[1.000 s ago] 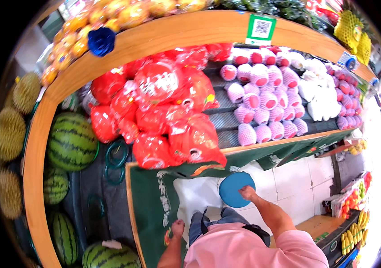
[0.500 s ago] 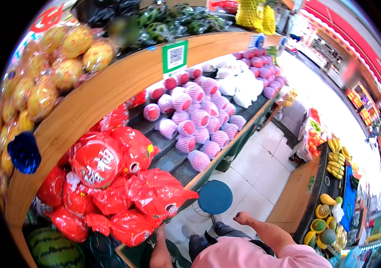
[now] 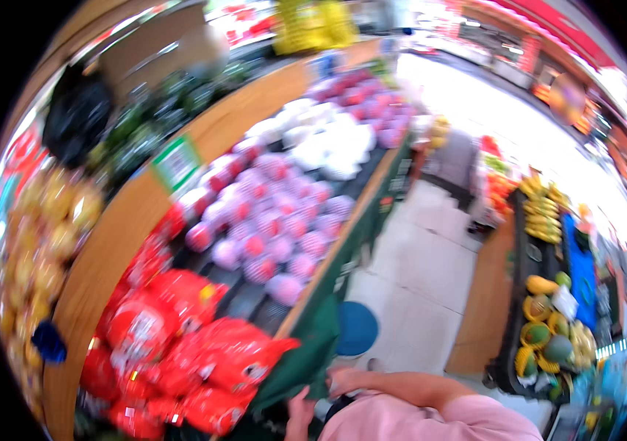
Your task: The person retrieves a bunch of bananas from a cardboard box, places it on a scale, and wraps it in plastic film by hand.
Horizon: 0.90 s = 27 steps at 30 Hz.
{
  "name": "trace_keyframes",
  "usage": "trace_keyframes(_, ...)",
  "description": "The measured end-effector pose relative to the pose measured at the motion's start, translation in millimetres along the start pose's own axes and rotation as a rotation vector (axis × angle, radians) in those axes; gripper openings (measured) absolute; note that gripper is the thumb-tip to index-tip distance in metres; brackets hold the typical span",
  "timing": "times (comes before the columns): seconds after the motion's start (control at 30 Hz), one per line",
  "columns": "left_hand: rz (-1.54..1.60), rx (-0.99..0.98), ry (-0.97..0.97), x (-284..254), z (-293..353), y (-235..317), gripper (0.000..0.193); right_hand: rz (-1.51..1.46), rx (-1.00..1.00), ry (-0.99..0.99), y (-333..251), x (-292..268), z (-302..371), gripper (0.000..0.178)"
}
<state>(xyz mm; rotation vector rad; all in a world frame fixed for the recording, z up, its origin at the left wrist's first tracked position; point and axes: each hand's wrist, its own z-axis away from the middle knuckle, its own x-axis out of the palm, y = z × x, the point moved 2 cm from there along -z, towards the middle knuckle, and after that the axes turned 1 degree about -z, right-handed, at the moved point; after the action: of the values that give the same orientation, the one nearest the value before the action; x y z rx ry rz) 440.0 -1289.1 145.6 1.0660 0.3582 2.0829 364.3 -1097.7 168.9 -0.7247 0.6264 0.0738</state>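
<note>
At the lower edge, my left hand [image 3: 299, 409] is raised beside the front of the fruit stand, close to the green cloth [image 3: 312, 356] that hangs from its edge. My right hand [image 3: 341, 381] is in front of my body, a short way right of the left one. Motion blur smears the fingers of both, and no held thing shows. Nearest the left hand is a pile of shiny red plastic bags [image 3: 218, 360], rounded by what they contain. Beyond them lie reddish fruits in pale foam nets [image 3: 277, 220]. A round blue stool [image 3: 357, 328] stands on the floor just ahead.
White wrapped fruits [image 3: 335, 143] lie farther along the stand. A wooden ledge [image 3: 100, 294] borders its left side, with bagged yellow fruits [image 3: 41, 235] behind it. Across the tiled aisle [image 3: 416, 272], another stand holds bananas [image 3: 541, 213] and melons [image 3: 536, 334].
My view has swung to the right, so the stand sits farther left. My right hand has come in toward the left hand, which has moved away from the red bags.
</note>
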Motion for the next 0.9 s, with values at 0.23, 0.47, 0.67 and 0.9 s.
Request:
trace_keyframes(0.23, 0.47, 0.198, -0.271, 51, 75, 64, 0.054, -0.228, -0.25, 0.439, -66, -33, -14, 0.039)
trace_keyframes(0.47, -0.128, 0.322, -0.022, 165, 29, 59, 0.047, -0.497, -0.536, 0.491, -131, -96, 29, 0.048)
trace_keyframes(0.67, -0.39, 0.345, 0.017, 227, 17, 51, 0.042, -0.408, -0.86, 0.764, -133, -143, 167, 0.061)
trace_keyframes(0.9, -0.327, 0.354, -0.272, 285, 32, 86, 0.037, -0.266, -0.188, 1.212, 28, -138, 171, 0.093)
